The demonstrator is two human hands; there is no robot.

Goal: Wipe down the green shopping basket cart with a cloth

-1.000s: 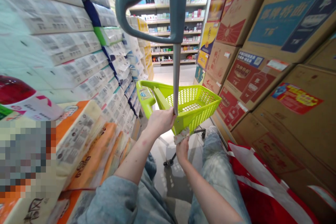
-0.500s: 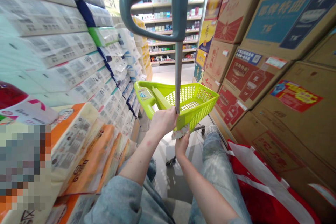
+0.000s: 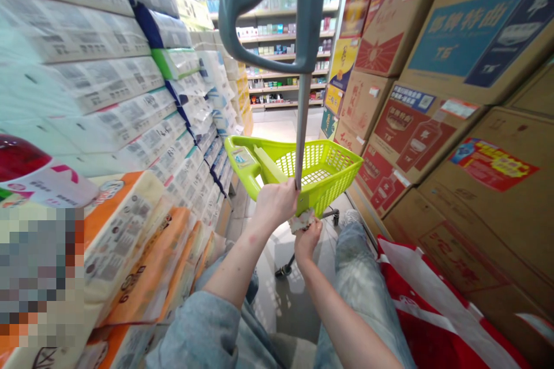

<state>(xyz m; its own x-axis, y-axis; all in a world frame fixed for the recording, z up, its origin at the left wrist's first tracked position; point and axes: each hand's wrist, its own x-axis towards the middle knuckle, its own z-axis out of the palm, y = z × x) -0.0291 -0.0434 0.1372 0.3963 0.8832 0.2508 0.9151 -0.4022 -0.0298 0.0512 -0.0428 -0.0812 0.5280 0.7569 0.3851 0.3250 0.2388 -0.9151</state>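
A lime-green basket [image 3: 340, 189] with grid walls sits on a wheeled trolley between my legs. From it rises a metal pole [image 3: 302, 121], topped by a grey loop handle [image 3: 312, 17] close to the camera. My left hand [image 3: 277, 202] is closed around the pole's lower end, beside the basket's rim. Just below, my right hand [image 3: 308, 237] pinches a crumpled whitish cloth [image 3: 302, 221] against the basket's near lower corner. Part of the cloth is hidden by the fingers. A caster [image 3: 283, 270] shows on the floor beneath.
Packs of paper [image 3: 116, 81] are stacked high on the left, with orange tissue packs [image 3: 142, 271] nearer me. Cardboard cartons [image 3: 467, 202] wall off the right side. A red bag [image 3: 415, 311] lies by my right leg. Stocked shelves [image 3: 285, 81] stand at the aisle's far end.
The handle and pole appear shifted slightly right in view. My right hand, with the cloth, has moved a little right along the basket's underside. My left hand keeps its hold on the pole.
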